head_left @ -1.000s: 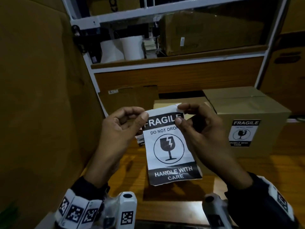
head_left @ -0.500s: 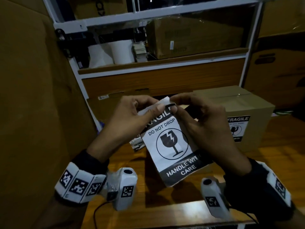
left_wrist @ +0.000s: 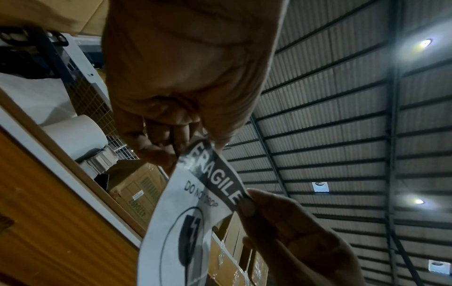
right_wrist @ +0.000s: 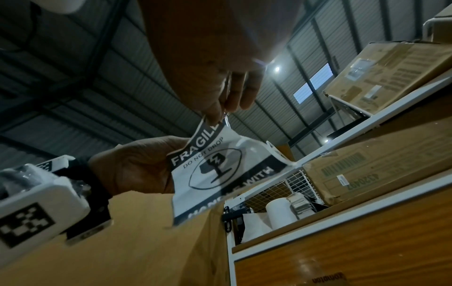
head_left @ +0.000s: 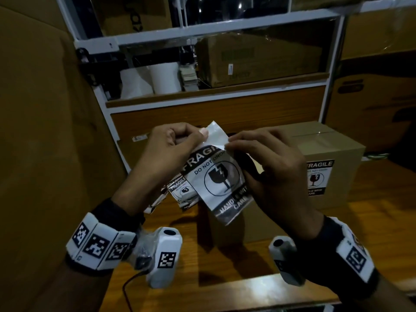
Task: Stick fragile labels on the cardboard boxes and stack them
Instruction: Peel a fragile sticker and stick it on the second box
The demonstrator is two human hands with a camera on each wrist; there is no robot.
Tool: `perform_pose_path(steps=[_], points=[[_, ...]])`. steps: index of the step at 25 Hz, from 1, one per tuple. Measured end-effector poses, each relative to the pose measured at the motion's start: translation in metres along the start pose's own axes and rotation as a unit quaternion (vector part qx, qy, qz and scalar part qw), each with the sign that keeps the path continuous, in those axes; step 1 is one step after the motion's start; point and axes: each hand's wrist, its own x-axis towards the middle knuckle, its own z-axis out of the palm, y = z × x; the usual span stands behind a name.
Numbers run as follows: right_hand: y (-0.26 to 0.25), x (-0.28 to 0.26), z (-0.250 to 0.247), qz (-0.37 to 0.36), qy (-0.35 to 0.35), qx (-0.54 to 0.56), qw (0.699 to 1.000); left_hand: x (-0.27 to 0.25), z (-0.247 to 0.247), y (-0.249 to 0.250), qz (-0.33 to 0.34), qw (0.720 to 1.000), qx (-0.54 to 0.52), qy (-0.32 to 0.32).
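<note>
I hold a black-and-white fragile label (head_left: pixel 217 181) in the air above the table. My left hand (head_left: pixel 173 152) pinches the white backing corner (head_left: pixel 216 134) that is peeled up at the label's top. My right hand (head_left: pixel 265 167) pinches the label's top right edge. The left wrist view shows the label (left_wrist: pixel 193 205) between both hands, and the right wrist view shows the label (right_wrist: pixel 215 166) too. A cardboard box (head_left: pixel 229 226) stands under the label, mostly hidden. To the right stands another cardboard box (head_left: pixel 324 154) with a fragile label (head_left: pixel 318 176) stuck on its front.
More fragile labels (head_left: pixel 180 192) lie in a pile on the wooden table (head_left: pixel 371 212) behind my left hand. A tall cardboard wall (head_left: pixel 45 131) fills the left side. Behind is a white shelf (head_left: pixel 202 37) with paper rolls (head_left: pixel 164 77) and a large box (head_left: pixel 258 59).
The white backing corner has peeled further up from the label's top. Both hands and the label have risen and tilted, and the view has shifted.
</note>
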Motion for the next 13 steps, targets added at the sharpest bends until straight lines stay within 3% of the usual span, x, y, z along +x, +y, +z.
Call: perform_pose_path(steps=[2, 5, 13], points=[[-0.001, -0.006, 0.0, -0.014, 0.0, 0.005, 1.0, 0.003, -0.004, -0.005, 0.016, 0.999, 0.009, 0.038], [-0.005, -0.016, 0.001, -0.039, -0.018, 0.006, 0.999, 0.004, -0.011, -0.014, 0.092, 0.986, 0.1, 0.101], [-0.008, -0.038, 0.008, -0.055, -0.062, 0.031, 0.996, 0.011, -0.046, -0.04, 0.139, 0.959, 0.198, 0.147]])
